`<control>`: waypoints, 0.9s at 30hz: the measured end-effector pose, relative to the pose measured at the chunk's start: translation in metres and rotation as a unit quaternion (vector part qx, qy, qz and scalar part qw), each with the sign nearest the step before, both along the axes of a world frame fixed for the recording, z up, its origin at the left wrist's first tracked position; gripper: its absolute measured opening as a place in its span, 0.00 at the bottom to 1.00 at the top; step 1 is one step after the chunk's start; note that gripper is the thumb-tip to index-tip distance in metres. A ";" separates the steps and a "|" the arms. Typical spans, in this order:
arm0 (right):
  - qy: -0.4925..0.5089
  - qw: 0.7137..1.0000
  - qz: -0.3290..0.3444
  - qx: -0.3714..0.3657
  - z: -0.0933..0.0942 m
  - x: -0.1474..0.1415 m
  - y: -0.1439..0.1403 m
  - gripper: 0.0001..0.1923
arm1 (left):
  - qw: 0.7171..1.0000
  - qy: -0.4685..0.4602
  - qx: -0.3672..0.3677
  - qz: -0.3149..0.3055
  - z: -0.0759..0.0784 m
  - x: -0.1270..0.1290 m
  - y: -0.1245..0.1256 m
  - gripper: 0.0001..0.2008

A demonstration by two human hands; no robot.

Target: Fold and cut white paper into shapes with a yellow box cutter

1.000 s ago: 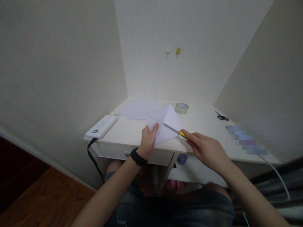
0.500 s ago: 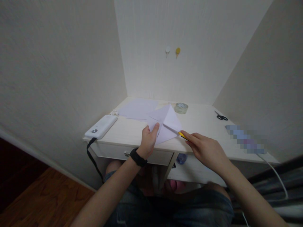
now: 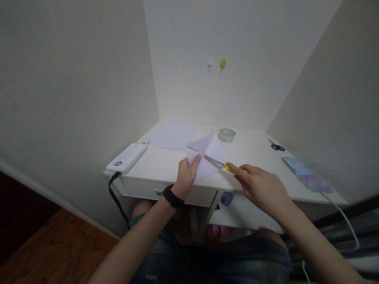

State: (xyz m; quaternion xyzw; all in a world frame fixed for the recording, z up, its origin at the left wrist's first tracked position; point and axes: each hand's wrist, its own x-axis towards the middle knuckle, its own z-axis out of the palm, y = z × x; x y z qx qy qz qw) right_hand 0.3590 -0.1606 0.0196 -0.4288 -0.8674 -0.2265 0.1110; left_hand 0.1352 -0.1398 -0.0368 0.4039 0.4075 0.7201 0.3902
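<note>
Two bare hands work at the near edge of the counter (image 3: 166,165). The left hand (image 3: 186,176), a black band on its wrist, reaches forward with the forearm rising from lower left; its grip is closed on the lower left corner of a folded white paper (image 3: 205,157), thumb on top. The right hand (image 3: 260,188) comes in from the lower right, palm down, its grip closed around the yellow handle of a craft knife (image 3: 218,162), index finger stretched along it.

Against half a second ago, the paper sits a little more upright and folded tighter, and the right hand has shifted slightly rightward; the left grip stays put.

The knife's long axis runs from the right grip up and left, its blade tip pointing toward the left grip and lying in the paper's fold. The paper's peak points away from both grips, toward the wall.

Beyond the grips lie flat sheets (image 3: 173,135) and a tape roll (image 3: 226,135); scissors (image 3: 277,146) lie well right of the right grip; a white device (image 3: 126,158) lies left of the left grip.
</note>
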 end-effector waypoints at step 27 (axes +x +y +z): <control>0.154 0.970 0.069 -0.177 0.007 -0.001 0.001 0.23 | 0.997 0.078 -0.003 0.025 0.001 -0.001 -0.003 0.19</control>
